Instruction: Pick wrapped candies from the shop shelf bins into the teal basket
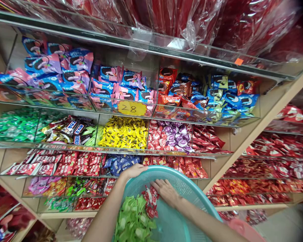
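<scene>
A teal plastic basket [192, 183] with a mesh wall is tilted in front of the shelves. My left hand [134, 172] is closed over its upper left rim. Inside the basket, my right hand [167, 192] reaches in with its fingers stretched out and slightly spread. Red-and-white wrapped candies [150, 201] lie right beside those fingertips; whether they touch is hard to tell. A heap of green wrapped candies [132, 218] fills the basket's lower left part.
Stepped shelves with clear dividers hold yellow candies [123, 132], purple candies [178, 136], dark blue candies [122, 163] and blue-and-pink cookie packs [77, 60]. A yellow price tag [132, 108] reads 28. Plastic-wrapped red goods [161, 16] sit above. A pink container [244, 228] stands lower right.
</scene>
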Action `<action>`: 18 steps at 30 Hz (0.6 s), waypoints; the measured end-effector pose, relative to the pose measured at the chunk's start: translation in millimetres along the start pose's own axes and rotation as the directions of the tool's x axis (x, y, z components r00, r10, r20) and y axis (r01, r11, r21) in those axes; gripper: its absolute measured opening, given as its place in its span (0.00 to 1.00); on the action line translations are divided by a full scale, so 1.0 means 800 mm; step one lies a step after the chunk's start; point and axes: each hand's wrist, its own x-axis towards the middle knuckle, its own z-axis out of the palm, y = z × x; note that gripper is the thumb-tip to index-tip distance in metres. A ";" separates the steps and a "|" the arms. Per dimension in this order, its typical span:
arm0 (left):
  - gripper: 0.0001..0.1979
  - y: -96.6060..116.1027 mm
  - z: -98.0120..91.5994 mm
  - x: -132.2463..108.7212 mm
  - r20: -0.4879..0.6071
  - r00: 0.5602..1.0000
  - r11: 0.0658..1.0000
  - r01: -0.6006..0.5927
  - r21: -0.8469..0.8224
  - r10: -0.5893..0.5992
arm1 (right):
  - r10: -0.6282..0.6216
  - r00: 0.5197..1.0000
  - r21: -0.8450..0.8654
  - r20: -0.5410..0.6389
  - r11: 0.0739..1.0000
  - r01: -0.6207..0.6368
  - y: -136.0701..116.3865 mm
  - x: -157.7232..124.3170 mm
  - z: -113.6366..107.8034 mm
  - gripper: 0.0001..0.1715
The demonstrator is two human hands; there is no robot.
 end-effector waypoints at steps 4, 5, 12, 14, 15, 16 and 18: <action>0.32 -0.002 0.000 0.002 -0.003 1.000 1.000 0.002 -0.006 -0.002 | 0.002 1.000 -0.025 -0.015 1.000 -0.002 0.009 -0.001 -0.037 0.28; 0.31 -0.002 0.000 0.001 -0.003 1.000 1.000 0.005 -0.017 -0.005 | -0.013 0.999 -0.006 -0.033 1.000 0.012 0.012 -0.001 -0.057 0.27; 0.28 0.002 0.002 -0.004 0.015 1.000 0.994 0.019 -0.112 -0.017 | 0.027 0.877 0.135 -0.480 0.990 0.044 0.022 0.023 -0.207 0.11; 0.28 0.002 0.003 -0.003 -0.002 1.000 0.994 0.022 -0.103 -0.022 | 0.074 0.839 0.121 -0.540 0.993 -0.010 0.021 0.036 -0.224 0.12; 0.28 0.002 0.003 -0.003 -0.007 1.000 0.995 0.022 -0.101 -0.023 | 0.089 0.831 0.101 -0.549 0.994 -0.040 0.021 0.044 -0.228 0.14; 0.28 0.002 0.003 -0.002 -0.010 1.000 0.995 0.021 -0.100 -0.022 | 0.097 0.832 0.079 -0.547 0.995 -0.065 0.021 0.051 -0.229 0.15; 0.28 0.002 0.003 -0.002 -0.015 1.000 0.995 0.019 -0.093 -0.020 | 0.106 0.847 0.040 -0.521 0.994 -0.100 0.022 0.064 -0.228 0.16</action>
